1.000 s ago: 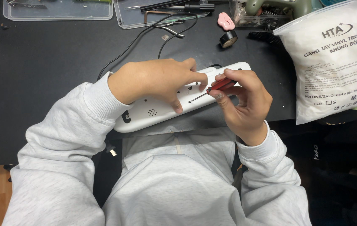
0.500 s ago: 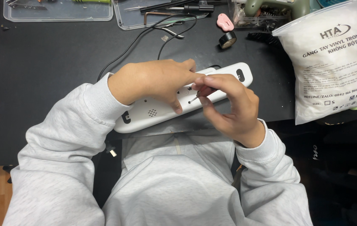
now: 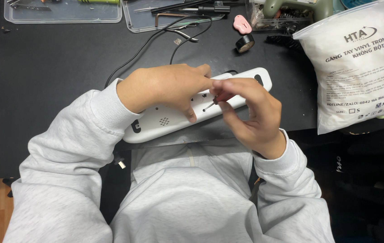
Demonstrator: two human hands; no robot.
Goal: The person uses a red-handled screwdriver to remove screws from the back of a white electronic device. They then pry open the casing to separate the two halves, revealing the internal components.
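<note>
Hands first: your left hand (image 3: 165, 87) is pressed flat over the white power strip (image 3: 246, 92), pinning it at the near edge of the black table (image 3: 43, 81), while your right hand (image 3: 246, 112) pinches a small red-handled screwdriver (image 3: 216, 100), its tip set against the strip's back. Judging by this, the screw work is under way; the casing remains closed. A black tape roll (image 3: 245, 43) sits beyond, toward the far edge.

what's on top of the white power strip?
The left hand presses on the long white plastic power strip; the right hand holds a small screwdriver tip against it. The hands cover the strip's middle.
</note>
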